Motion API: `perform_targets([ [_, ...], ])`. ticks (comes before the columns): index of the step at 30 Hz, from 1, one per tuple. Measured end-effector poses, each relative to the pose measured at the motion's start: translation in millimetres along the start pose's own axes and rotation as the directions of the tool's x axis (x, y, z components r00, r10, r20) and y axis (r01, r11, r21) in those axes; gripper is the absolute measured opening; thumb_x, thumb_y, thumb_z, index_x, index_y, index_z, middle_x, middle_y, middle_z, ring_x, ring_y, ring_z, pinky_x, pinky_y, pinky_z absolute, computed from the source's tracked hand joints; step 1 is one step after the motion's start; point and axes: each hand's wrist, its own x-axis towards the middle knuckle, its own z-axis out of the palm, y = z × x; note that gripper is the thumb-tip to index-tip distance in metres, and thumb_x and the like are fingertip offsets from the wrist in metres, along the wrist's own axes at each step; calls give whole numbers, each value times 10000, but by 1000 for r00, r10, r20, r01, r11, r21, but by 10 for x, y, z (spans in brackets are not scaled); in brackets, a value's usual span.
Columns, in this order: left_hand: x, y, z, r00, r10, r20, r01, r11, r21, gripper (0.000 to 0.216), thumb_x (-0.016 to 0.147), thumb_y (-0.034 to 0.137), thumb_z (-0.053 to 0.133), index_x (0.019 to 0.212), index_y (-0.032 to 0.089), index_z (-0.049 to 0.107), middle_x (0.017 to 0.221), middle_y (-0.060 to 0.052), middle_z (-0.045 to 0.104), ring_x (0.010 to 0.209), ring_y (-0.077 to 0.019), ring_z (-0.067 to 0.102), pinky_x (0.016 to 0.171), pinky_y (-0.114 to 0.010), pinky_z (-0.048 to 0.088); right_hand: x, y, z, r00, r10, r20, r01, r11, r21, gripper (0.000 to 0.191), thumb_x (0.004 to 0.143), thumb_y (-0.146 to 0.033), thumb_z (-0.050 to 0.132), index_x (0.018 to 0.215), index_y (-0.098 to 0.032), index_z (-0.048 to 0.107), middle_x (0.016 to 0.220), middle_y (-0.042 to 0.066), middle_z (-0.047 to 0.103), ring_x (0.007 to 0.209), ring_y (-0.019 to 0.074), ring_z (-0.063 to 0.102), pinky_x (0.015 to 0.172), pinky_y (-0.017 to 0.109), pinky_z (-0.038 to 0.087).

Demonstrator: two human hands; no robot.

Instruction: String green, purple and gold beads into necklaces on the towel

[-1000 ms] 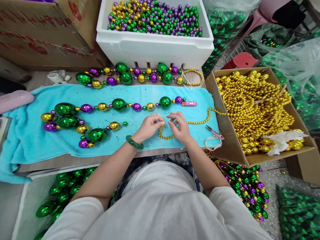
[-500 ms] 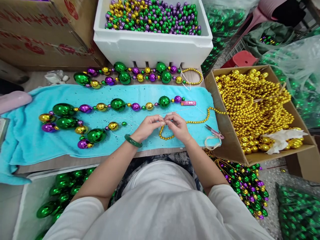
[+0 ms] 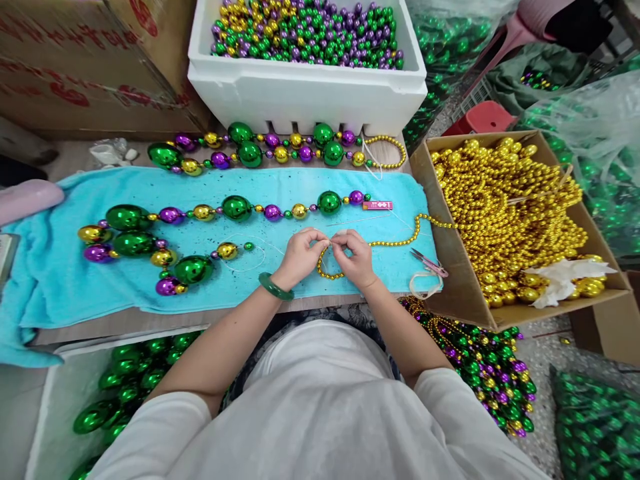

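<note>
My left hand (image 3: 303,255) and my right hand (image 3: 354,257) meet fingertip to fingertip above a turquoise towel (image 3: 280,283). Both are closed in a pinch at the end of a gold bead chain (image 3: 327,275); the exact point of hold is hidden by the fingers. The chain loops below my hands, then runs right to a cardboard box. Left of my hands lies a strand of large green, purple and gold beads (image 3: 194,269), with thin clear thread (image 3: 260,248) trailing from its end. A needle (image 3: 360,219) rests beyond my right hand.
A finished-looking bead necklace (image 3: 249,155) lies along the back, before a white foam box (image 3: 307,93) of small beads. On the right stand thread snips (image 3: 430,264) and the cardboard box (image 3: 453,257) of gold chains. A small pink packet (image 3: 377,206) lies on the towel.
My left hand and wrist have shifted slightly to the right, with the fingers curled more tightly. My right hand has turned a little, still pinching beside the left.
</note>
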Motion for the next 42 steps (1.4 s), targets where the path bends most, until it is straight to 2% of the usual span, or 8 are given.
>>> perform_targets([
  [5,-80,-13,91,968,205,-145,-158,947,280,134,831,192,549,721,195,625,840,-61,638,901,-228,568,906,-388,432,-43,-33,123,980,174,-99,-160,978,134,98,830,-272,562,787,-205,619,828,51,624,773,156,589,647,290,498],
  [8,-100,-31,114,946,273,-174,-191,904,383,157,865,216,531,753,199,641,883,-79,631,952,-253,542,926,-411,411,-38,-41,176,938,338,-79,-306,913,271,145,796,-333,590,748,-196,604,814,39,604,705,140,579,603,276,505],
  [12,-90,-38,108,921,341,-188,-257,895,366,160,872,213,538,758,196,649,847,-68,620,913,-233,543,899,-384,424,-1,-67,163,866,496,57,-470,769,433,208,752,-388,639,746,-184,597,797,21,609,561,104,533,526,265,487],
  [15,-74,-45,100,914,337,-227,-265,917,296,136,855,210,569,745,190,647,820,-53,615,889,-217,557,870,-362,441,25,-83,142,846,525,94,-506,735,451,203,747,-376,662,739,-181,604,721,1,604,522,99,515,516,262,469],
  [19,-46,-72,92,930,248,-270,-209,964,166,101,821,200,606,727,189,640,809,-27,610,862,-188,586,847,-331,460,37,-79,122,905,425,14,-404,847,345,166,778,-328,642,703,-182,612,761,16,600,569,108,523,530,265,459],
  [23,-23,-92,77,935,192,-299,-169,980,101,91,800,191,625,712,189,647,795,-13,609,836,-167,601,833,-311,470,26,-114,61,981,135,-138,-134,991,21,90,843,-240,586,776,-191,621,814,48,601,747,156,576,644,289,488],
  [29,-16,-79,95,935,159,-317,-150,987,54,88,788,183,626,708,180,663,786,-17,611,830,-165,601,817,-306,467,11,-158,71,988,-148,-40,132,954,-268,163,938,-196,466,911,-201,626,832,68,588,795,174,580,704,304,509],
  [42,6,-33,116,960,-2,-281,-19,997,-71,96,748,159,643,655,177,664,725,-2,607,764,-152,580,788,-297,456,47,-50,170,981,-192,5,173,871,-461,159,913,-147,458,836,-189,591,795,71,566,773,191,553,711,310,494],
])
